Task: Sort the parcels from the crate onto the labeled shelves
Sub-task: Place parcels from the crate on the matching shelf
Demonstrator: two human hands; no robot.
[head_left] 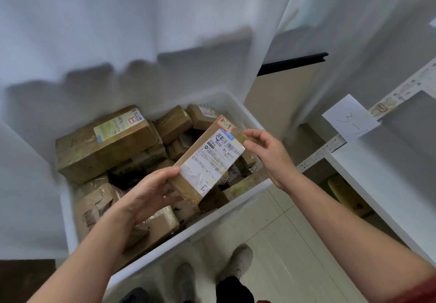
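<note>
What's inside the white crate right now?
Brown cardboard parcels piled loosely; a long box lies on top, far left. The held parcel, gripped by left hand and right hand, hides some beneath; the crate floor is covered.

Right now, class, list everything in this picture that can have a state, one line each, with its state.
White plastic crate: holds many brown parcels.
Flat brown cardboard parcel with white shipping label: held above the crate, label up.
Left hand: grips the parcel's near end.
Right hand: pinches the parcel's far corner.
White paper sign marked 3-1: hanging on the shelf rail.
</note>
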